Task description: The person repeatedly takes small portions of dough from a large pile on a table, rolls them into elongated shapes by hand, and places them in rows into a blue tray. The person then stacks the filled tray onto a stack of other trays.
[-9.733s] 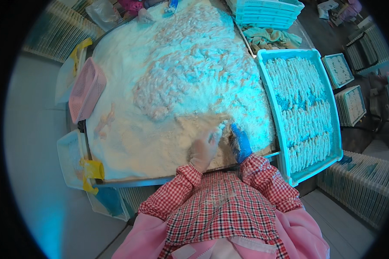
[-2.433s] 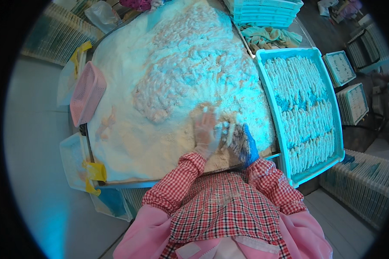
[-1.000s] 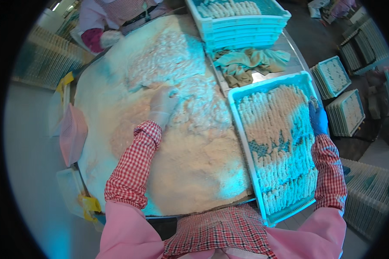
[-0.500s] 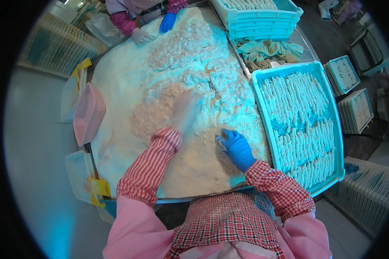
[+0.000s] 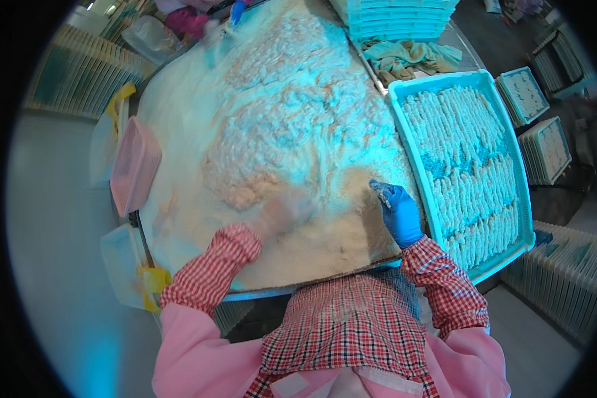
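A large heap of wet, pale, raw-looking pieces (image 5: 272, 119) lies on a table covered with whitish powdery coating (image 5: 179, 199). My left hand (image 5: 288, 209) is over the coating at the heap's near edge, so smeared by motion that its fingers cannot be read. To the right, my right hand (image 5: 401, 212), in a blue glove dusted with coating, is held just above the table beside the tray. Its fingers are drawn together; whatever they hold, if anything, is hidden. The light-blue tray (image 5: 414, 179) at the right bears rows of coated strips (image 5: 454, 126).
Stacked light-blue trays (image 5: 398, 20) and a crumpled cloth (image 5: 411, 58) are at the far right. A pink basket (image 5: 134, 166) hangs by the table's left edge. Across the table, another person's blue-gloved hand (image 5: 237, 12) is at work. More tray stacks (image 5: 567, 278) stand on the floor.
My left hand has swept toward me from the middle of the heap. My right hand has moved right, closer to the tray, and its fingers have drawn in.
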{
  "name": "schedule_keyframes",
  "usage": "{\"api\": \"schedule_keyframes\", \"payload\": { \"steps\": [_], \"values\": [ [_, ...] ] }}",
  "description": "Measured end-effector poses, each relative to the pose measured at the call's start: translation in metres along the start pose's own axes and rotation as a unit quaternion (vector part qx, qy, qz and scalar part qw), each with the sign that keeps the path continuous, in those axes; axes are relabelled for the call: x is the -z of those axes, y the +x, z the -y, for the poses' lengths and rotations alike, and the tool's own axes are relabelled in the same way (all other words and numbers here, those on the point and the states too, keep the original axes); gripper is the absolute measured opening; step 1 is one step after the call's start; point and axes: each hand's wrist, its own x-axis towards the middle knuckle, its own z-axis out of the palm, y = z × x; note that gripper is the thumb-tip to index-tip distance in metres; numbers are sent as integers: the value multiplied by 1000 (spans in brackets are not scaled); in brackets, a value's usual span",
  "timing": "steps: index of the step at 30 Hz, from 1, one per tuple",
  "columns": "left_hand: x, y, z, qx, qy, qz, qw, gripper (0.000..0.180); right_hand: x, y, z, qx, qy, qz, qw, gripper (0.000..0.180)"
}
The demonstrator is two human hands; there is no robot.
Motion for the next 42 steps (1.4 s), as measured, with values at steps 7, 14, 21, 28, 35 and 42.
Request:
{"api": "schedule_keyframes", "payload": {
  "steps": [7,14,21,28,35,42],
  "values": [
    [-8,-79,-70,529,-210,21,822,31,-36,-7,46,-19,-131,74,989,66],
    [-61,-46,-94,547,-320,-139,761,44,-63,-7,80,5,-45,172,984,62],
    [-22,-40,-107,474,-268,-168,822,44,-55,-62,75,110,-47,248,961,40],
    [-15,-38,-113,517,-185,-58,834,44,-63,-55,70,-107,69,115,985,29],
    [-55,6,-152,381,-59,-110,916,47,-77,-34,57,-418,678,71,600,24],
    [-47,50,-142,428,-231,-371,791,48,-139,-67,64,-326,743,-11,584,59]
  ]
}}
